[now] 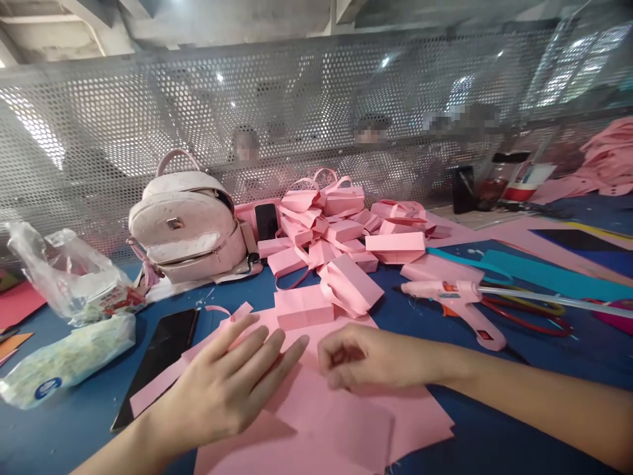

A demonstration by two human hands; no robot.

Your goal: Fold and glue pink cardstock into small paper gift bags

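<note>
Several pink paper sheets (316, 429) lie on the blue table at the front. My left hand (227, 382) is over their left side with its fingers spread and nothing held, and a narrow pink strip (158, 389) shows beside it. Just to the right, my right hand (376, 356) is above the sheets with its fingers curled together; what they hold, if anything, is hidden. Close beyond both hands stand a folded pink paper box (304, 307) and a tilted one (353, 284). A blurred pink piece (363, 429) is below my right hand.
Behind is a heap of pink paper boxes (321, 224). A pink glue gun (459, 297) lies right, a black phone (161, 356) left. A pale backpack (190, 224), plastic bag (69, 277) and tissue pack (74, 363) are at the left. A perforated metal screen (306, 99) rises behind.
</note>
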